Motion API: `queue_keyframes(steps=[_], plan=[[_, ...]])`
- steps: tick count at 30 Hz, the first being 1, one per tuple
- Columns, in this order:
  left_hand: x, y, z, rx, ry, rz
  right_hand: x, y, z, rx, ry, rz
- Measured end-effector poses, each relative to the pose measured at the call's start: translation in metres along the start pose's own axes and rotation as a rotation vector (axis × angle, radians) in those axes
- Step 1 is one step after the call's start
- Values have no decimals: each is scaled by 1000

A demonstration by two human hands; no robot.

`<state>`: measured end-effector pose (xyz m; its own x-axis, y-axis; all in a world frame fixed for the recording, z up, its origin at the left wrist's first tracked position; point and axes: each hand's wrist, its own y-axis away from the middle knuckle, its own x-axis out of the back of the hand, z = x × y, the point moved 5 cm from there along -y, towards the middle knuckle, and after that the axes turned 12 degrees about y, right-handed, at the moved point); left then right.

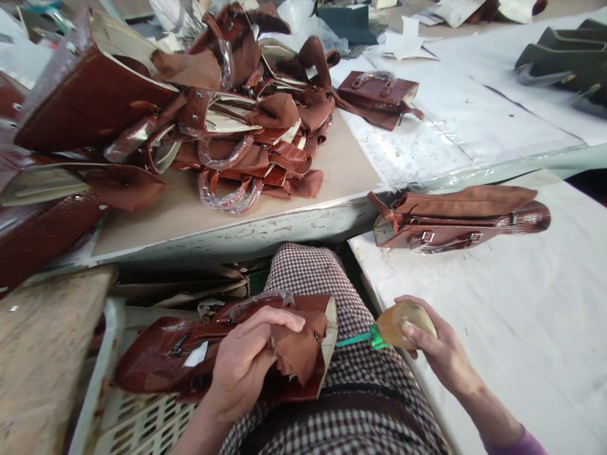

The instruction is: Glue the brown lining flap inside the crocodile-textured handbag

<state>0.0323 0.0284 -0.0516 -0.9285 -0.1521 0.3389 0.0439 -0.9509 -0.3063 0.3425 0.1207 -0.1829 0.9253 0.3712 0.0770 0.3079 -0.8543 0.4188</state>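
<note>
My left hand (246, 354) clasps a brown handbag (211, 332), my right hand (439, 346) a squeeze bottle (396, 322). A handbag heap (193, 112) crowds eleven o'clock; another handbag (455, 234) lies at one.

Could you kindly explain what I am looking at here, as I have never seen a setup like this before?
There is no machine here: a person works with two bare hands. The single picture comes from a camera worn on the head, looking forward and down, so the checked clothing below is the wearer's own.

The left hand holds the flap of a brown bag, which reaches from the lap over a white plastic crate. The right hand holds a yellowish bottle, its green nozzle pointing towards that bag.

Ahead, a pile of brown bags lies on a table; another bag lies on the white surface to the right.
</note>
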Motion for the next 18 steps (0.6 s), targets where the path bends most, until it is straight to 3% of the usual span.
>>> queue_keyframes(steps=[3,7,9,11,13,16,18], plan=[[-1,1,-2,0,-92,33,-16,0,7,-121,-429,-68],[6,-1,-2,36,-453,140,-26,6,8,-140,-757,-132],[13,-6,-5,131,-612,113,-26,12,9,-137,-921,-161],[26,-12,-10,300,-611,83,-23,18,9,-108,-1014,-177],[44,-19,-10,482,-334,187,-22,24,7,-66,-1024,-222],[71,-30,-1,603,342,621,-25,32,-1,-15,-1001,-305],[82,-38,8,585,577,826,-27,38,-7,11,-1014,-308]])
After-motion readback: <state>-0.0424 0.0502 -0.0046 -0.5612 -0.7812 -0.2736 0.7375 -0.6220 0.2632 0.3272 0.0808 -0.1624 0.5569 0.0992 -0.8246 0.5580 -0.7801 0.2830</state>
